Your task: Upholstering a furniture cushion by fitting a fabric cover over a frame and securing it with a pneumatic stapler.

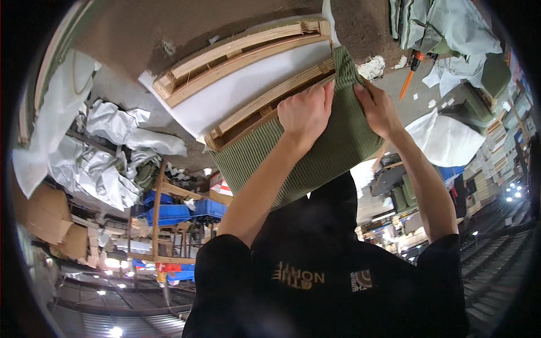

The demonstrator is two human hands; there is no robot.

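Note:
Green ribbed fabric [321,158] covers the near side of a wooden frame [270,96] and wraps around its right end. My left hand [306,115] is closed in a fist at the fabric's upper edge, against the wood, and the fabric appears gripped in its fingers. At the right corner my right hand [378,110] pinches the fabric between thumb and fingers. White lining [231,79] lies between this frame rail and a second, bare wooden rail [242,50] farther off.
Crumpled white sheeting [101,163] lies at the left. An orange-handled tool [411,73] is at the upper right, near white and green covered pieces [456,34]. A white bundle [442,138] sits to the right. Blue bins [174,213] stand on a wooden rack [158,203].

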